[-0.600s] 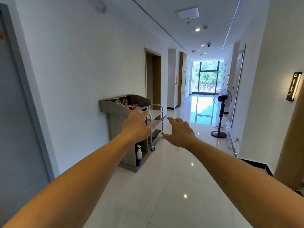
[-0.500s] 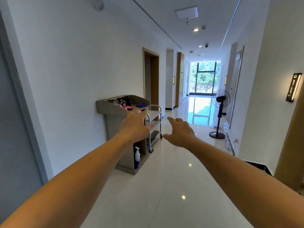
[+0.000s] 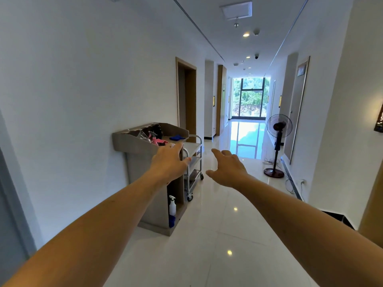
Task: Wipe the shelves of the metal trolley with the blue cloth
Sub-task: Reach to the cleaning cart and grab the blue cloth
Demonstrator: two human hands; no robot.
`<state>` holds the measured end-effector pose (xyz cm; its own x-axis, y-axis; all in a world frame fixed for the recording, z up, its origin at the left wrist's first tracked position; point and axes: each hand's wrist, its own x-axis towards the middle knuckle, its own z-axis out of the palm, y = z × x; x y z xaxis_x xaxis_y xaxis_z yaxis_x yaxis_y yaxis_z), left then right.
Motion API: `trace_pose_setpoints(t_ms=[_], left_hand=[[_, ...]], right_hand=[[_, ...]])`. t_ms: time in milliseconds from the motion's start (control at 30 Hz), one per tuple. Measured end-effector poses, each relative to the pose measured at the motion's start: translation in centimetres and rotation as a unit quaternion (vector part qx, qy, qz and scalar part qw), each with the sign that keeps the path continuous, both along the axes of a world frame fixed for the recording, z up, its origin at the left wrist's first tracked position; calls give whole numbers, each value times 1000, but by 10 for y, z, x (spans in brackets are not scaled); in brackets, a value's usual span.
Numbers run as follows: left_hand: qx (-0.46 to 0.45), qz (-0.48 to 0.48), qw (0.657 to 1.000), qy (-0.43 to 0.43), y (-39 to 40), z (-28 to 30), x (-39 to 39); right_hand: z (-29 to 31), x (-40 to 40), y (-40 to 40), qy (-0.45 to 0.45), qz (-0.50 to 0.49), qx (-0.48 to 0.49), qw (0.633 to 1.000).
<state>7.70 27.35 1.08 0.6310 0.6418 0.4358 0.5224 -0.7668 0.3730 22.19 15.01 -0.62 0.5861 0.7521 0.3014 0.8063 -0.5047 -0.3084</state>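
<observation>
A metal trolley (image 3: 194,162) with three shelves and castors stands against the left wall, just behind a grey service cabinet (image 3: 145,183). A folded blue cloth (image 3: 177,137) lies on the cabinet's top. Both my arms stretch forward in mid-air, well short of the trolley. My left hand (image 3: 169,162) is empty with relaxed fingers and covers part of the trolley's near end in the picture. My right hand (image 3: 227,168) is empty too, fingers loosely spread, over the corridor floor.
Pink cloths and a spray bottle (image 3: 154,137) sit on the cabinet top. A white spray bottle (image 3: 172,206) stands in its lower shelf. A pedestal fan (image 3: 277,146) with trailing cables stands at the right wall. The corridor floor (image 3: 217,235) is glossy white tile.
The view has come a little nearer to the cabinet and trolley. Both hands stay stretched forward and empty.
</observation>
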Motion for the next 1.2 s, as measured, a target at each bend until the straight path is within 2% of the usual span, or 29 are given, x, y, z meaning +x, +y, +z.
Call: trace_pose_setpoints(t_ms=[300,500,767,967,1200], left_hand=[[-5,-2,1000,14,81,-17,75],[26,12,999,15,131,-15,152],[19,47,999,14,191,8,280],[16,41,998,53,240,-7,357],[27,34,997,57,318,-25,429]], right_hand=[[-15,72,81,5,10,5,1000],[-15,154,139,-3,23,28,999],[6,283,212,0,52,34,998],[-7,359,258,15,62,38,997],[-28,424,335,23,45,20,999]])
